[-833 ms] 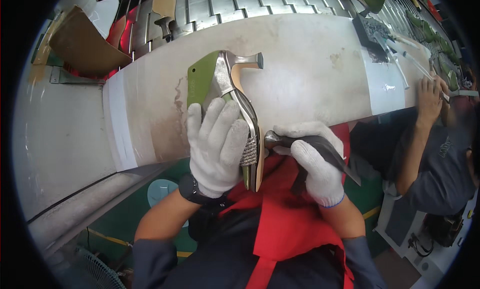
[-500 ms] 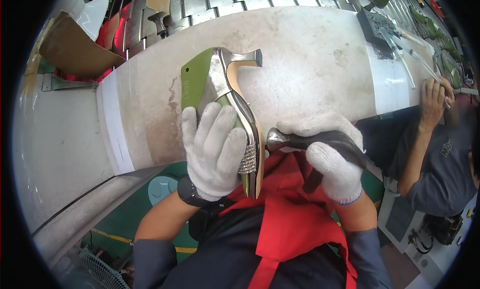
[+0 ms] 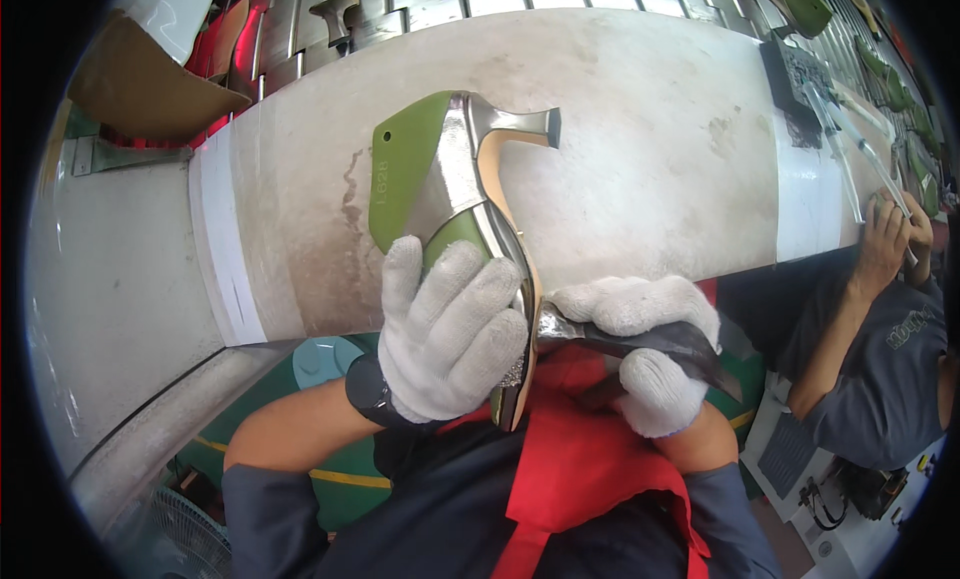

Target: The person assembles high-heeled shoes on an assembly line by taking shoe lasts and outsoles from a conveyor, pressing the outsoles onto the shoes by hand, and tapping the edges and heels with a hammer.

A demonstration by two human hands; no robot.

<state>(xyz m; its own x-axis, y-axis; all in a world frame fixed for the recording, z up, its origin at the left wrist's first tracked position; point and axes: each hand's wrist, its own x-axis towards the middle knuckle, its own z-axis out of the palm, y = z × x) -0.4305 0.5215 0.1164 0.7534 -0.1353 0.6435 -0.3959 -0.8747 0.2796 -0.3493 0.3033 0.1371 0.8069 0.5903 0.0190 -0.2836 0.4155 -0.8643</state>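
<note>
A silver high-heeled shoe point(image 3: 461, 174) is on a green plastic last point(image 3: 408, 169), its heel pointing right at the far end and its toe toward me. Gloved in white knit, my left hand point(image 3: 452, 334) is closed round the front of the shoe and covers much of its upper. Part of a sparkling strap shows below my fingers. In my gloved right hand point(image 3: 645, 306) is a hammer point(image 3: 655, 347) with a dark handle, gripped close to its head. The metal hammer head point(image 3: 557, 323) appears to touch the tan sole's edge at the forefoot.
A pale, stained work surface point(image 3: 640, 159) lies beneath the heel end, with a slatted metal conveyor point(image 3: 430, 4) beyond. A curved brown board point(image 3: 140, 84) stands at left. At right are a dark block point(image 3: 797, 79), thin white tubes and a co-worker's hands point(image 3: 885, 234).
The hammer head has come from a small gap to against the sole's edge. In the picture the shoe and my left hand sit slightly farther right, as the view has also shifted.
</note>
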